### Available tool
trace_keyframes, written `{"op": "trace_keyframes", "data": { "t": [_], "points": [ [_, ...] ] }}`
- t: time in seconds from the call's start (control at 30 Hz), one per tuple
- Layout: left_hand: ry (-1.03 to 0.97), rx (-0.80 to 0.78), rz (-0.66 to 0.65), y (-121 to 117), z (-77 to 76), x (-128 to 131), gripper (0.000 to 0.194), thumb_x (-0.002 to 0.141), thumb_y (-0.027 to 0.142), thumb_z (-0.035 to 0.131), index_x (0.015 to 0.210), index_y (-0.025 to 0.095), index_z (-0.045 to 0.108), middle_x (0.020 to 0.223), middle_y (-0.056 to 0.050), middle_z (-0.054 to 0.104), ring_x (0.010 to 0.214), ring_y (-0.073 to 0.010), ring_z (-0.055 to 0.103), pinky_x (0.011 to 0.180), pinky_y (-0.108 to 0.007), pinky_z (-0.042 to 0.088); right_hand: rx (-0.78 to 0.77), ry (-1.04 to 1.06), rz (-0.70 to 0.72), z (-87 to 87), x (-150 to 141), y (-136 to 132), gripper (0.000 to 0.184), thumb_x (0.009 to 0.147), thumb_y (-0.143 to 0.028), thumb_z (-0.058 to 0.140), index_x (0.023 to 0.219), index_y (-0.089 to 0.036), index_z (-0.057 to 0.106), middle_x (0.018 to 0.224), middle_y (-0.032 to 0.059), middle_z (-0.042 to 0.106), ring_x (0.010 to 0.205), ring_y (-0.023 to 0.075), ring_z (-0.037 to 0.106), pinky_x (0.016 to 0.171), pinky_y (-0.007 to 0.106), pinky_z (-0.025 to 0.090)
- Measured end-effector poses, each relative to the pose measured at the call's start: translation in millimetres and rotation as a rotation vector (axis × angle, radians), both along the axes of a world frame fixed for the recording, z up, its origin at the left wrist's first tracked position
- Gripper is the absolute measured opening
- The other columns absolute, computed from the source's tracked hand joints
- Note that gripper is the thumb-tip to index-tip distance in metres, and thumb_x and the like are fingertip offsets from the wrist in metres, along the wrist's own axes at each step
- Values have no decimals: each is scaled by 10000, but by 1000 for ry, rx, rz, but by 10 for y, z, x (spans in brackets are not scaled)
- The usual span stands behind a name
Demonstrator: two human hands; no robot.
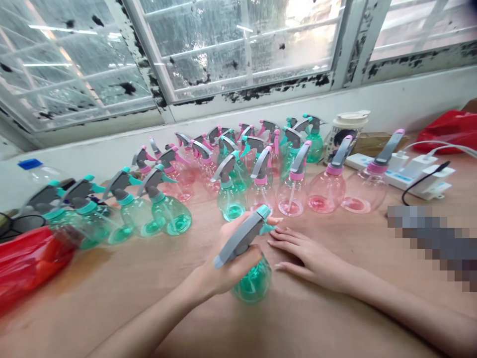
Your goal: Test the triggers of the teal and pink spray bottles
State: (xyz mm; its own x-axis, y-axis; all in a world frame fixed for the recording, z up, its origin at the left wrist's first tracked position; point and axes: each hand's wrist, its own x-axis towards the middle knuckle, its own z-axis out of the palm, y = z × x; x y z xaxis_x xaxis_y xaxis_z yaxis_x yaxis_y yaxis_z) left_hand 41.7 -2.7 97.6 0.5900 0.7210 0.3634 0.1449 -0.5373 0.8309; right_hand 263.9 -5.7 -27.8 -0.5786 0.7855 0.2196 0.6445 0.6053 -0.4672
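Note:
My left hand [223,271] is wrapped round the neck of a green spray bottle [253,283] with a grey trigger head [240,237], which stands on the tan table [112,288] in front of me. My right hand [309,256] lies flat on the table just right of that bottle, fingers stretched out toward its teal nozzle, holding nothing. Behind them stand several pink spray bottles [328,189] and several green ones [167,211] in rows toward the window.
A red plastic bag [30,263] lies at the left edge, another red bag [447,129] at the far right. A white power strip [410,174] with plugs and cables sits at the back right beside a lidded cup [348,129]. A blurred patch covers something at the right.

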Motion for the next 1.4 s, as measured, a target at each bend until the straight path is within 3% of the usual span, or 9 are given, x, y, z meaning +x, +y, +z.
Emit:
{"op": "trace_keyframes", "data": {
  "t": [0.27, 0.7, 0.83, 0.97, 1.07, 1.23, 1.4],
  "points": [
    [-45, -38, -17, 14, -41, -4, 360, 749, 108, 532, 1084, 191, 631, 1069, -89, 678, 976, -261, 663, 832, -370, 527, 16, -7, 4, 10, 4, -14, 575, 960, -532, 479, 1433, -205, 478, 1520, 81, 426, 1435, 279, 326, 1177, 501, 294],
    [-54, -83, 56, -75, -2, 48, 314, 776, 118, 526, 1056, 191, 647, 1112, -89, 668, 1028, -249, 641, 865, -349, 523, 30, -17, 2, 9, 3, -32, 569, 970, -523, 462, 1439, -200, 466, 1512, 89, 439, 1439, 275, 319, 1177, 509, 291],
    [-19, -74, 79, -64, -17, 28, 269, 773, 161, 524, 1017, 187, 634, 929, -58, 651, 808, -199, 632, 712, -304, 520, 31, 4, -3, 2, 9, -34, 562, 963, -518, 483, 1435, -214, 471, 1512, 86, 439, 1433, 277, 330, 1175, 512, 295],
    [27, -79, 109, -53, -19, 4, 174, 763, 213, 535, 925, 192, 596, 697, 10, 552, 543, -132, 486, 591, -286, 474, 29, 22, 1, -2, 13, -33, 551, 959, -512, 496, 1422, -212, 490, 1508, 89, 444, 1430, 279, 337, 1172, 509, 304],
    [49, -60, 121, -35, -3, -1, 93, 755, 222, 533, 841, 203, 563, 649, 20, 524, 522, -132, 463, 549, -277, 446, 30, 22, 6, 2, 12, -35, 551, 961, -509, 493, 1429, -217, 482, 1519, 89, 425, 1431, 282, 333, 1171, 512, 304],
    [95, 54, 134, -22, 14, -8, 69, 736, 209, 502, 787, 203, 548, 751, -24, 586, 651, -176, 546, 632, -304, 473, 21, 4, 6, 10, 6, -37, 563, 969, -501, 481, 1460, -230, 435, 1534, 74, 400, 1439, 280, 317, 1176, 523, 291],
    [96, 32, 199, -31, -30, -26, 220, 735, 198, 519, 930, 203, 621, 649, 18, 514, 558, -150, 451, 579, -283, 437, 5, -22, 3, 16, -1, -33, 571, 969, -522, 467, 1435, -193, 472, 1528, 89, 406, 1437, 281, 319, 1176, 522, 292]
  ]
}}
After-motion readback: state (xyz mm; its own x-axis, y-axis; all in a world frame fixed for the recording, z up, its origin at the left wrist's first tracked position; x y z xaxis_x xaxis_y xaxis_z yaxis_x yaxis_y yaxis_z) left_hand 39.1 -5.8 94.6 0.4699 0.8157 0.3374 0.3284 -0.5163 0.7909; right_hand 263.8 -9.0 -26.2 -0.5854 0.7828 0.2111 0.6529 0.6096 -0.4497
